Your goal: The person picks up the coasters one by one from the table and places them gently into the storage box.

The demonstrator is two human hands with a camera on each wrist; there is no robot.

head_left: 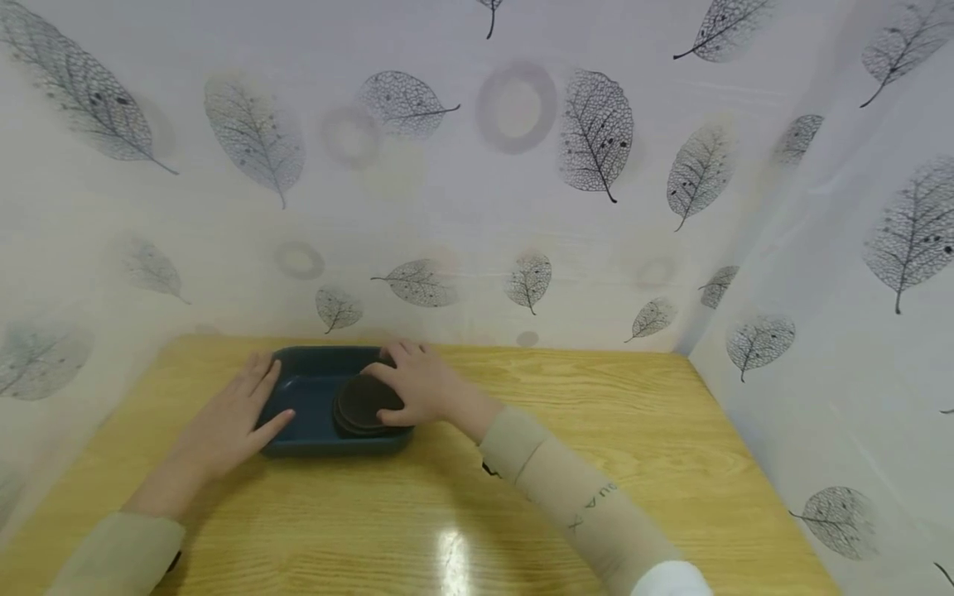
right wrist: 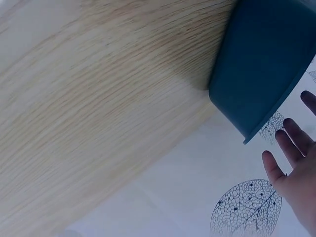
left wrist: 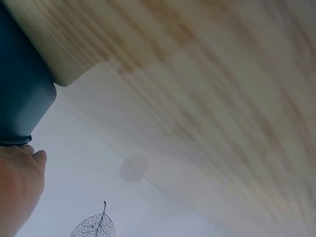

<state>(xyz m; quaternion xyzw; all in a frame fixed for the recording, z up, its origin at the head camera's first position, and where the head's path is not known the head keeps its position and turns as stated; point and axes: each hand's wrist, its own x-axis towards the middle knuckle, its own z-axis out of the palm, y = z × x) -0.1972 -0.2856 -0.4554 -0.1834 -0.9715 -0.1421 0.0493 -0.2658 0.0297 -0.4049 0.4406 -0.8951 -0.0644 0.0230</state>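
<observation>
A dark blue rectangular tray [head_left: 309, 422] lies on the wooden table. Several dark round discs [head_left: 365, 401] are stacked in its right part. My left hand [head_left: 227, 422] rests at the left rim, fingers extended along it and thumb reaching over the inside. Over the discs is my right hand [head_left: 421, 385], its thumb overlapping the top one and its other fingers toward the far rim. In the right wrist view, that hand's fingers [right wrist: 289, 153] look fairly straight and spread beside the tray's outer wall [right wrist: 261, 64]. The discs are hidden from both wrist views.
The yellow wood-grain table [head_left: 596, 430] extends in front and to the right of the tray. A pale leaf-printed covering [head_left: 462, 207] rises behind the table's back edge and along its right side.
</observation>
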